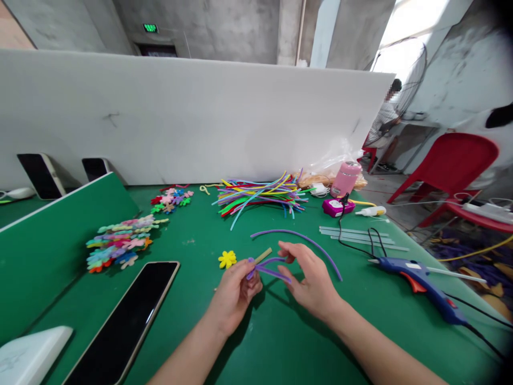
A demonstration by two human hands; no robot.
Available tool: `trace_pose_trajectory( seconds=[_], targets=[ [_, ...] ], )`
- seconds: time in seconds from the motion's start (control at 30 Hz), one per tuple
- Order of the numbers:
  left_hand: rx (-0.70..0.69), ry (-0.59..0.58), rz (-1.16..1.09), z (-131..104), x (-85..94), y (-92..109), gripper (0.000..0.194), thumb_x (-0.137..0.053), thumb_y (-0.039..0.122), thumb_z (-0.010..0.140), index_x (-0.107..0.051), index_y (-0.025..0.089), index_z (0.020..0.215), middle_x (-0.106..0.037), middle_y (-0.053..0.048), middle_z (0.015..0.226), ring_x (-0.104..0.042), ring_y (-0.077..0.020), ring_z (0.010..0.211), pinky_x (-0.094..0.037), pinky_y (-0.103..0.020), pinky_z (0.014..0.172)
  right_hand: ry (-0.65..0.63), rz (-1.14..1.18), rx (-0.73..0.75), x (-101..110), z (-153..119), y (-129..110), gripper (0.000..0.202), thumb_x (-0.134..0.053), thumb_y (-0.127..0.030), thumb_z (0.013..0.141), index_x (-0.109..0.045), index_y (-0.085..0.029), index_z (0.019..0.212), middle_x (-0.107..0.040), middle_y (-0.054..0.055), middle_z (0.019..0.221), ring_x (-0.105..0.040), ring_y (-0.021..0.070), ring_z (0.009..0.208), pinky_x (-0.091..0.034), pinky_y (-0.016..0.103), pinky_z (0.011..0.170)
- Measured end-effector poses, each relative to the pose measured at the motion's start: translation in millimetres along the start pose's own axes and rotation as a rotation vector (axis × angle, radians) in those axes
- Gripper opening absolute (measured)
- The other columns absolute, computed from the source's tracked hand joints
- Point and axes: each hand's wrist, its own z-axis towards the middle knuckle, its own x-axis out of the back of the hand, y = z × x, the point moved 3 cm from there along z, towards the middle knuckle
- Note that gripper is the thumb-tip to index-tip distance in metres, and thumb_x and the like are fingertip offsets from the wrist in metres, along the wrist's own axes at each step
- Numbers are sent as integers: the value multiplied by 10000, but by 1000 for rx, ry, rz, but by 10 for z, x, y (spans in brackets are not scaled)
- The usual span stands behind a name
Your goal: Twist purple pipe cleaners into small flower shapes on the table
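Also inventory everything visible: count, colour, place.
bent stem: 1+, purple, held
strip: 1, olive, centre
loose stem: 1, purple, centre
flower: 1, yellow, centre
stems: many, mixed, back
flower piles: 2, mixed, left
phones: 3, black, left
object: 1, white, lower-left
glue gun: 1, blue, right
sticks: several, clear, right
bottle: 1, pink, back
box: 1, magenta, back
tube: 1, white, right
bag: 1, clear, back
table: 1, green, beneath
panel: 1, white, behind
divider: 1, green, left
chairs: 2+, red, right
sign: 1, green, wall
person: 1, background
left hand: 1, centre
right hand: 1, centre
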Motion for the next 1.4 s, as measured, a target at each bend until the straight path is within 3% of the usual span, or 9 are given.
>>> trace_pose_trajectory(
  seconds=[0.1, 0.23, 0.53, 0.73, 0.93, 1.17, 1.4],
  targets=[
    [63, -32, 45, -27, -28, -58, 254, -650, 229, 699, -480, 149, 528, -412, 67, 433, -328, -42, 395, -249, -194, 422, -134, -108, 137, -10, 4, -38, 496, -537, -186, 804, -362, -205, 1267, -619, 83, 988, -540, 210, 859, -452, 358, 747],
    [127, -84, 95, -52, -50, -111, 199, -663, 249, 697, -543, 131, 590, -411, 61, 460, -331, -43, 422, -225, -188, 421, -231, -173, 231, -34, -11, -86, 460, -496, -208, 839, -343, -186, 1272, -646, 74, 911, -536, 203, 774, -440, 337, 685],
    [160, -152, 142, -88, -56, -139, 213, -643, 290, 722, -558, 133, 606, -396, 54, 499, -309, -54, 461, -211, -197, 451, -282, -168, 247, -42, -28, -164, 413, -456, -205, 839, -382, -182, 1245, -653, 72, 861, -509, 198, 710, -408, 334, 661],
    [186, -181, 156, -103, -87, -116, 205, -655, 309, 710, -582, 131, 641, -409, 47, 530, -321, -59, 484, -234, -198, 473, -226, -38, 230, -46, -45, -158, 451, -460, -175, 828, -362, -216, 1266, -643, 45, 800, -492, 182, 652, -414, 318, 636],
    [158, -155, 165, -135, -131, -74, 225, -668, 296, 700, -552, 142, 585, -422, 43, 529, -355, -70, 510, -285, -204, 513, -161, 280, -107, -94, -67, -85, 413, -494, -179, 824, -417, -246, 1225, -578, 3, 736, -533, 149, 670, -439, 295, 663],
    [105, -185, 219, -159, -168, -73, 192, -625, 322, 740, -551, 166, 656, -490, 16, 646, -408, -100, 598, -315, -219, 570, -127, 715, -497, -170, -51, -68, 432, -535, -256, 801, -390, -191, 1203, -533, -31, 628, -527, 136, 587, -421, 273, 578],
    [-138, -201, 598, -183, -201, 23, 223, -518, 331, 816, -573, 171, 671, -437, 29, 619, -353, -109, 570, -276, -225, 531, -38, 988, -745, -228, -43, -46, 504, -648, -288, 693, -435, -174, 1136, -539, -59, 530, -495, 113, 506, -383, 241, 549]
  ],
)
